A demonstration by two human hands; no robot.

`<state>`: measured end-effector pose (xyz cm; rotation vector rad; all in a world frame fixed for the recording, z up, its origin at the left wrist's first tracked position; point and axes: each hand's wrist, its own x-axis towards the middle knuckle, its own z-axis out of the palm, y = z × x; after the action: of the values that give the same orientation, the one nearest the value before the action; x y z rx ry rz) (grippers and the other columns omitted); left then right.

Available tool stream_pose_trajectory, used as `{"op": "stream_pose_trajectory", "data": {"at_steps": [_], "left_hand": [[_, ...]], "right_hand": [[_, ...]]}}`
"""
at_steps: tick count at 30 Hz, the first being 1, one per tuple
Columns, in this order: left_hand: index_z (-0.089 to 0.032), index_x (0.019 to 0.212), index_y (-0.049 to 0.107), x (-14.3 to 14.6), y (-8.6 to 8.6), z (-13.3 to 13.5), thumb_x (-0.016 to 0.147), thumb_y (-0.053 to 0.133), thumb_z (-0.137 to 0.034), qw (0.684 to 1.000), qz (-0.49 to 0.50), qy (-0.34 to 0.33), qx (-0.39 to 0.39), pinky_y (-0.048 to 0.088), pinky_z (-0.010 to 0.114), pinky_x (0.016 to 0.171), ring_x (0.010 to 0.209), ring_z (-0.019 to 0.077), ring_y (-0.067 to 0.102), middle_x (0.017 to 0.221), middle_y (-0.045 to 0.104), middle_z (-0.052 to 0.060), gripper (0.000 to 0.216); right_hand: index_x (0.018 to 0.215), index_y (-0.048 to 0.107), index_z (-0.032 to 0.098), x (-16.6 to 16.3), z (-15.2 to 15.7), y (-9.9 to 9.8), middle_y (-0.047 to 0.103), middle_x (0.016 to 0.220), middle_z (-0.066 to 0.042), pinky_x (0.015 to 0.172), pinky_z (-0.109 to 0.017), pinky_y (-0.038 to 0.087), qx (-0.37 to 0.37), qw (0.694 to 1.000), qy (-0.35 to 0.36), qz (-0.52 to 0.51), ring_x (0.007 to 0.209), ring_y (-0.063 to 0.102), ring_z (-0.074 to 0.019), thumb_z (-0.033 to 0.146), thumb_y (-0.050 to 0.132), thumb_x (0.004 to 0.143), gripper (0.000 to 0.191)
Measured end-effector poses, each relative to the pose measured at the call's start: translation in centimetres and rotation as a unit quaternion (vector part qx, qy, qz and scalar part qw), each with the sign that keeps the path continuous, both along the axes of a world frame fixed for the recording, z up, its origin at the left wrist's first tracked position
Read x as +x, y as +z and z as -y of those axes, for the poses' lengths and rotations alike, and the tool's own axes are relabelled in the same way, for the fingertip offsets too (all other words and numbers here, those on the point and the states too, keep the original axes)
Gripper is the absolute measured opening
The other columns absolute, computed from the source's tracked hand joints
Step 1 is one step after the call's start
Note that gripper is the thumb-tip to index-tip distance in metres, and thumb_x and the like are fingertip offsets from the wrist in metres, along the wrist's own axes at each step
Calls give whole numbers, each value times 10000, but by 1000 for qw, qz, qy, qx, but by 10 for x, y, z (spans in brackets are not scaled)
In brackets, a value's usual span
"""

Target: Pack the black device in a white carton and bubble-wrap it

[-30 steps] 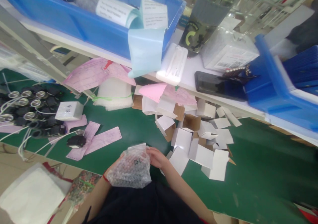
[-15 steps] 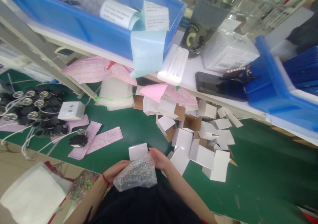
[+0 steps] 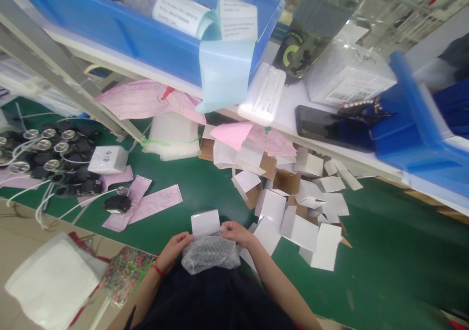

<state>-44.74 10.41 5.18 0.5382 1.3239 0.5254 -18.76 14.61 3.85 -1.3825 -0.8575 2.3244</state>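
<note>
Two hands were a little apart at btm. ctr. of frame: L hand (image 3: 174, 250) and R hand (image 3: 239, 233) each pinched one upper side of the bubble-wrap bag (image 3: 210, 255), betw. them. White box (image 3: 205, 222) was just above bag; open cartons (image 3: 271, 206) lay right of ctr.

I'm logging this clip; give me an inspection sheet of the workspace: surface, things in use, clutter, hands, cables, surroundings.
Surface: green tabletop, partly covered.
Things in use: bubble-wrap bag, white box at its far edge; whether they touch is unclear.
Clutter: white cartons heaped to the right, pink slips to the left.
Hands: left hand and right hand both grip the bag.
Cables: white cables among black devices, left.
Surroundings: shelf bearing a blue bin and a phone.
</note>
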Motion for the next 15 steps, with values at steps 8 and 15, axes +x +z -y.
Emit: {"op": "stream_pose_trajectory", "data": {"at_steps": [8, 15], "left_hand": [[-184, 616, 493, 3, -21, -9, 614, 682, -334, 991, -19, 112, 70, 317, 213, 593, 610, 112, 400, 590, 442, -51, 241], [-198, 659, 551, 1, -17, -38, 594, 760, -431, 984, -88, 103, 117, 374, 229, 597, 657, 144, 472, 671, 519, -18, 319]], "right_hand": [[678, 552, 181, -7, -17, -28, 512, 609, 60, 612, -233, 312, 54, 994, -99, -5, 589, 449, -100, 309, 659, 654, 168], [735, 547, 206, -22, -39, -19, 534, 787, 15, 696, -262, 378, 245, 959, -74, 121, 771, 503, -149, 263, 617, 715, 92]]}}
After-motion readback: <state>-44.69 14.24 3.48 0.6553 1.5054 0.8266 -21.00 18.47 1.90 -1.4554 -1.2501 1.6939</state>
